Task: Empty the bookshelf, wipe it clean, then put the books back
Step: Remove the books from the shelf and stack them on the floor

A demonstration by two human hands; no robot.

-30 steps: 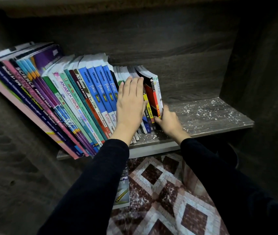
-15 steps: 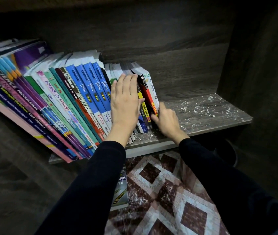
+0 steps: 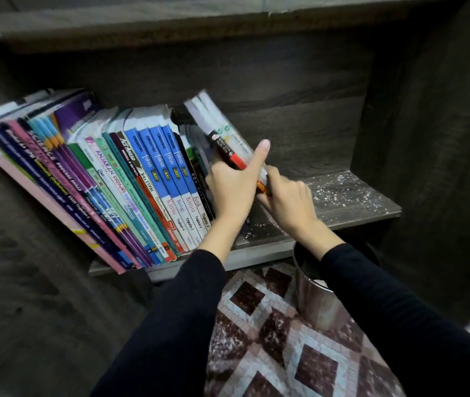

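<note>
Change: half a second ago the left hand lay flat on the spines. Now it grips a bundle of thin books at the right end of the row, fingers curled round the bundle's left side, thumb stretched up its face. The right hand has come up from the shelf board and clenches the bundle's lower end. The bundle has parted from the row of books, tilted toward 1 o'clock and motion-blurred.

Meaning: the emptying step looks underway. This is likely a first batch, with most of the row still shelved at 9 o'clock and leaning left.

Materials: glossy paperback workbooks, flat slim slabs with white page edges. One spine in the bundle is red and black, and the blue spines read "fokus". The board is dark grey wood-grain laminate with a paler front edge. White specks are scattered over its bare part at 3 o'clock, so wiping is not yet done. A shiny cylindrical metal bin stands below at 5 o'clock, on brown-and-white diamond-pattern flooring.
</note>
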